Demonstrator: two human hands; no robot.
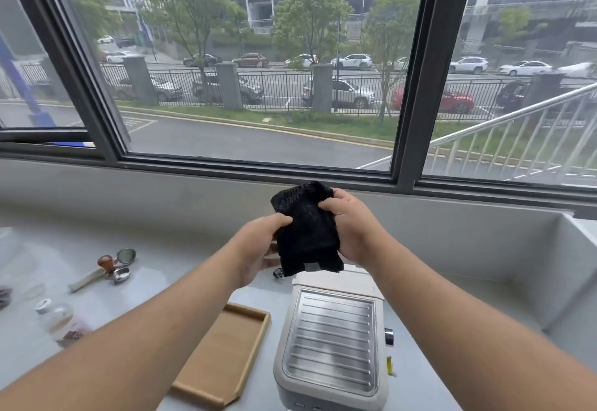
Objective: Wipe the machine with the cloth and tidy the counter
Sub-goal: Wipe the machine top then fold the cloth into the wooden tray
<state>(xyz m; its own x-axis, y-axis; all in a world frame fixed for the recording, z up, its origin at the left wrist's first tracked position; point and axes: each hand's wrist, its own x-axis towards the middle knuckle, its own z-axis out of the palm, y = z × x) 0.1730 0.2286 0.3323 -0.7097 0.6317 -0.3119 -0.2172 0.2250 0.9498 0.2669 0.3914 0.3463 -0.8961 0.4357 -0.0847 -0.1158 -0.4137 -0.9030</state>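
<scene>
Bare forearms reach in from the bottom corners and meet at the centre of the frame, above a pale grey counter (135, 284) set under a wide window.

At 9 o'clock on the counter lie a wooden-knobbed tamper (106, 263), a small round metal strainer (126, 255) and a handled filter basket (102, 276), close together. Below them, toward 8 o'clock, small glass jars (64, 323) sit blurred at the edge.

At 6 o'clock a shallow wooden tray (223, 354) rests just left of the cream-coloured machine (331, 346), whose ribbed metal top faces the camera.

Above the machine's far end, both hands hold a black cloth (307, 229) clear of the counter. The left hand (261, 245) pinches the cloth's left edge between thumb and curled fingers. The right hand (350, 226) has its fingers closed tightly around the cloth's right side, thumb pressed over the front. The cloth hangs bunched between them, its lower hem dangling over the back of the machine without touching it.

At 3 o'clock a white sink (555, 268) drops below the counter.
</scene>
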